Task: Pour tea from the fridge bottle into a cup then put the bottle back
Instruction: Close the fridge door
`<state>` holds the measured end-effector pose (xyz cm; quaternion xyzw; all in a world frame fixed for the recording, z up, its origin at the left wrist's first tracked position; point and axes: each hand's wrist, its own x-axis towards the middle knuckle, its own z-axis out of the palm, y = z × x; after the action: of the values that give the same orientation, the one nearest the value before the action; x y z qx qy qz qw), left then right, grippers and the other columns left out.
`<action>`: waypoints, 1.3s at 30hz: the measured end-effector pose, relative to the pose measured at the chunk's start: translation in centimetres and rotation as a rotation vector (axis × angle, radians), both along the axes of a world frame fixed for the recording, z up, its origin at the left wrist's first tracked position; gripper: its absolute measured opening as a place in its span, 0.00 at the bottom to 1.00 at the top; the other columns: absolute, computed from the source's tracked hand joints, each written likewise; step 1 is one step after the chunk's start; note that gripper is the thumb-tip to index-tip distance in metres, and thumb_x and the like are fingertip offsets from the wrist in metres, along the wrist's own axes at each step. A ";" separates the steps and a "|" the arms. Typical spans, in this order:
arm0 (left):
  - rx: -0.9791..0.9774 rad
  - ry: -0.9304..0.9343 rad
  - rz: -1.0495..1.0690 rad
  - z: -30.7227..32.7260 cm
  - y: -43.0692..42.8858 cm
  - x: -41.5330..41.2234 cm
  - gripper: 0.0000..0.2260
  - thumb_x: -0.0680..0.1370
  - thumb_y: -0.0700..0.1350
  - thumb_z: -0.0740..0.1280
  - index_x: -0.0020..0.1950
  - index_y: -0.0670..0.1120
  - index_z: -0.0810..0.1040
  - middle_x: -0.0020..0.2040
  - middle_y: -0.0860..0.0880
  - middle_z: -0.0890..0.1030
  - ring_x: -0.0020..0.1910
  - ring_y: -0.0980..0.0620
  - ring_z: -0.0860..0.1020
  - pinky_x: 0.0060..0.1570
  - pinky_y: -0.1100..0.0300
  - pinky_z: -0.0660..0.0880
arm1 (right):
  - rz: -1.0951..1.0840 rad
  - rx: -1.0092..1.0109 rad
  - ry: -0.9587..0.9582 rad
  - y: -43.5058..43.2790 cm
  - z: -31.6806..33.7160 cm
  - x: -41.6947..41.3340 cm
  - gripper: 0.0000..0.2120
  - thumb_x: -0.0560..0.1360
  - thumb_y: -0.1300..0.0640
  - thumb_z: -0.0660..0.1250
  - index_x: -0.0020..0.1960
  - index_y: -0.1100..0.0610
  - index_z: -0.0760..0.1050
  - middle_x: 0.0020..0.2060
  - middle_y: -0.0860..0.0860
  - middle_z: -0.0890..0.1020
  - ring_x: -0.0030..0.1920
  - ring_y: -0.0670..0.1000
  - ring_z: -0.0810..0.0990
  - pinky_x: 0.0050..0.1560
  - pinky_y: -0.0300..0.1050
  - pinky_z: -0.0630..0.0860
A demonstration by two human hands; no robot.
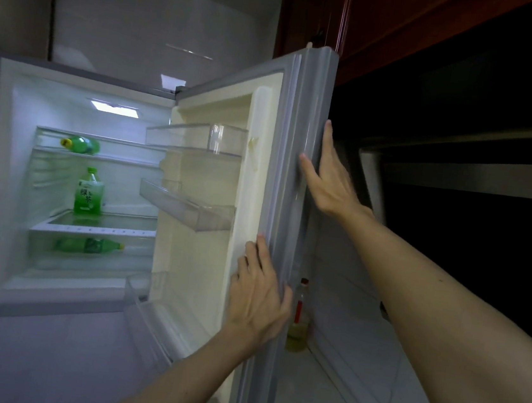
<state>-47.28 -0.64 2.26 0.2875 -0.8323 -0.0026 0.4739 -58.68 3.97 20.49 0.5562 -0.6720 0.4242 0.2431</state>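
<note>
- Door (pixel 295 122) open
- Left hand (pixel 258 296) flat on its inner edge, fingers straight
- Right hand (pixel 327 178) flat on outer edge, fingers straight
- Tea bottle (pixel 89 192) upright on shelf (pixel 95 230)

A green tea bottle (pixel 89 192), green-capped and green-labelled, stands upright on the middle glass shelf (pixel 106 227) of the open, lit fridge (pixel 12 172).

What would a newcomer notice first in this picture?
The open fridge door in the middle, with the left hand and right hand on its edge. Inside the lit fridge at left, one green tea bottle stands upright on the middle shelf; the upper bottle and lower bottle lie on their sides.
</note>
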 end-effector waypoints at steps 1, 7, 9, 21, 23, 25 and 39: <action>0.010 0.003 0.008 0.3 0.1 -0.2 0.41 0.73 0.56 0.60 0.78 0.38 0.48 0.70 0.39 0.65 0.58 0.43 0.71 0.53 0.51 0.74 | 0.023 -0.024 -0.035 -0.3 0.0 0.1 0.35 0.82 0.44 0.53 0.78 0.48 0.32 0.79 0.52 0.50 0.77 0.54 0.58 0.74 0.51 0.56; 0.068 0.005 0.060 1.2 0.5 -0.7 0.43 0.74 0.58 0.61 0.78 0.38 0.44 0.71 0.39 0.64 0.61 0.43 0.70 0.55 0.52 0.74 | 0.068 -0.152 -0.205 -2.6 -0.5 1.8 0.35 0.83 0.45 0.53 0.78 0.46 0.32 0.79 0.54 0.46 0.76 0.59 0.59 0.70 0.55 0.62; 0.076 0.005 0.072 1.2 0.6 -0.7 0.42 0.75 0.59 0.59 0.78 0.39 0.43 0.71 0.39 0.63 0.62 0.43 0.69 0.55 0.52 0.74 | 0.058 -0.184 -0.222 -3.0 -0.7 2.4 0.34 0.83 0.45 0.53 0.78 0.46 0.32 0.79 0.55 0.47 0.72 0.59 0.66 0.63 0.50 0.69; 0.134 0.087 0.151 1.2 0.2 2.9 0.42 0.75 0.60 0.57 0.78 0.39 0.40 0.72 0.40 0.62 0.64 0.43 0.68 0.50 0.53 0.76 | 0.066 -0.353 -0.117 -5.1 -1.2 7.1 0.31 0.82 0.49 0.51 0.79 0.50 0.39 0.67 0.56 0.66 0.47 0.54 0.78 0.46 0.57 0.79; 0.141 0.089 0.167 1.4 -0.1 4.0 0.43 0.75 0.60 0.59 0.78 0.39 0.40 0.71 0.39 0.62 0.63 0.43 0.68 0.51 0.52 0.76 | 0.081 -0.380 -0.096 -5.5 -1.3 8.2 0.31 0.82 0.50 0.52 0.79 0.51 0.40 0.66 0.55 0.68 0.44 0.54 0.78 0.43 0.56 0.79; 0.147 0.087 0.186 1.6 -0.3 5.0 0.44 0.75 0.60 0.59 0.78 0.38 0.40 0.72 0.39 0.63 0.63 0.43 0.68 0.51 0.52 0.76 | 0.087 -0.395 -0.074 -5.8 -1.4 9.3 0.31 0.82 0.52 0.53 0.80 0.52 0.41 0.67 0.55 0.67 0.43 0.54 0.78 0.41 0.54 0.79; 0.142 0.152 0.173 1.5 -5.6 15.6 0.46 0.74 0.63 0.60 0.78 0.37 0.41 0.73 0.41 0.62 0.66 0.43 0.67 0.58 0.49 0.72 | 0.088 -0.409 0.074 -9.8 -1.6 19.9 0.36 0.77 0.57 0.59 0.80 0.56 0.45 0.65 0.56 0.69 0.54 0.53 0.73 0.50 0.51 0.77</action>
<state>-31.66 -6.24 3.80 0.3899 -0.7639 -0.0427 0.5125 -38.76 -5.80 18.93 0.5391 -0.5376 0.5414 0.3567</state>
